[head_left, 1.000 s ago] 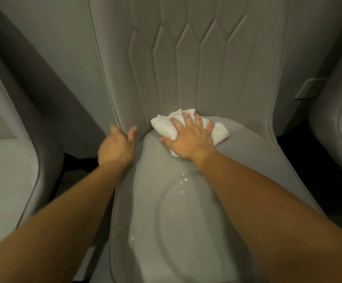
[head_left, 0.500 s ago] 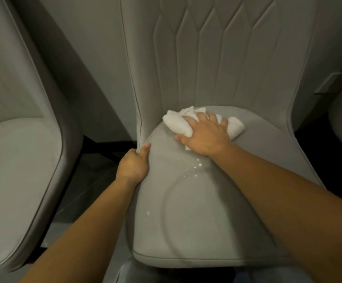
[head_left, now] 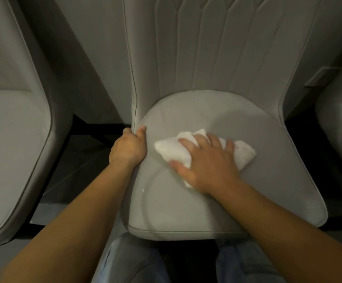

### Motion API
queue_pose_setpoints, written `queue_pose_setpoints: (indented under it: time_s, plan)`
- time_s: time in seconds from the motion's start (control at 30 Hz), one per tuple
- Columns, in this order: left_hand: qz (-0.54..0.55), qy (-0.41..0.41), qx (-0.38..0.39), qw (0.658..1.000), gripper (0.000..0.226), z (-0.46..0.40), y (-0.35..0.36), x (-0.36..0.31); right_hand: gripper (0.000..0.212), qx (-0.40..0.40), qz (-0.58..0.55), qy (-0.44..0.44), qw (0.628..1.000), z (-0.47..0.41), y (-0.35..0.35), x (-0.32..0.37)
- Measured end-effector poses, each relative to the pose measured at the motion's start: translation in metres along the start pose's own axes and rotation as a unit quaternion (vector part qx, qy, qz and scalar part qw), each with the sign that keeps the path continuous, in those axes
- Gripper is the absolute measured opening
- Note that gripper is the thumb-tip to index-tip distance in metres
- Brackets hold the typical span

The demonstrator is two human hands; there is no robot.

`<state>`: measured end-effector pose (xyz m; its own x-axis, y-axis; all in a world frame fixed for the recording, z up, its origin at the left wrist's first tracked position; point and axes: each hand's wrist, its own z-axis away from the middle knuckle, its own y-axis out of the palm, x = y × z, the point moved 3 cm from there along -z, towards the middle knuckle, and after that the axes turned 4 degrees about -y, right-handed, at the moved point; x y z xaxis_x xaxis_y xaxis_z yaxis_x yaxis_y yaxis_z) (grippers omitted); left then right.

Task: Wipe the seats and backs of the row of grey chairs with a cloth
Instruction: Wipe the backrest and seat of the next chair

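Since half a second ago the right hand (head_left: 207, 162) and cloth (head_left: 245, 153) have slid from the back of the seat (head_left: 217, 205) toward its middle, and the left hand (head_left: 128, 149) has kept its hold on the seat's side edge.

Nearest, below both forearms, two knees in blue trousers (head_left: 133, 262) stand just short of the seat's front edge, which curves across with a piped seam. Between that edge and the right hand lies a broad bare stretch of grey upholstery, with a faint curved wet streak and a small white speck near the left wrist.

The right hand lies flat on the white cloth, fingers spread and fairly straight, pressing it down on the seat. Cloth shows beyond the fingertips and out past the little finger; bare seat continues to that side as far as the rounded edge.

The left hand grips the seat's edge where it meets the back (head_left: 217, 52), thumb on top, fingers curled round and hidden below. Outward of it is a dark gap of floor (head_left: 70, 160), then the neighbouring chair (head_left: 13, 150).

Beyond the right fingertips more seat runs to the back, which rises with stitched vertical panels. Further out from the right hand another chair (head_left: 341, 123) shows, with what may be a wall plate (head_left: 319, 77) behind, too dim to tell.
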<state>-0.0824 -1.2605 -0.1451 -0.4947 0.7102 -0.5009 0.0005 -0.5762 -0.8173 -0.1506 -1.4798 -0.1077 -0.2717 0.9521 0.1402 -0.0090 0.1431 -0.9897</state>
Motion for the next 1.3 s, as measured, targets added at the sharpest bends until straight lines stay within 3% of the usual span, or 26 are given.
queue_pose_setpoints:
  time_s: [0.17,0.43,0.67,0.87,1.03,1.3]
  plan:
    - [0.052,0.031,0.048,0.997,0.068,0.026,0.002,0.022,0.074,0.002,-0.005,0.077,0.997,-0.089,0.01,-0.002]
    - [0.107,0.008,0.113,0.988,0.068,0.032,0.0,0.037,0.071,-0.019,-0.025,0.103,0.994,-0.16,0.013,-0.012]
    - [0.137,0.016,0.088,0.987,0.063,0.044,-0.001,0.039,0.069,-0.032,-0.027,-0.012,0.999,-0.089,0.015,-0.004]
    - [0.149,0.022,0.082,0.985,0.061,0.048,-0.002,0.043,0.075,0.011,-0.024,-0.066,0.997,0.002,-0.002,0.018]
    - [0.141,0.017,0.067,0.988,0.06,0.047,0.001,0.041,0.067,-0.078,-0.03,-0.119,0.989,0.07,-0.005,0.015]
    - [0.09,0.018,0.062,0.994,0.062,0.05,0.002,0.033,0.068,0.002,-0.03,-0.031,0.999,-0.059,0.001,0.001]
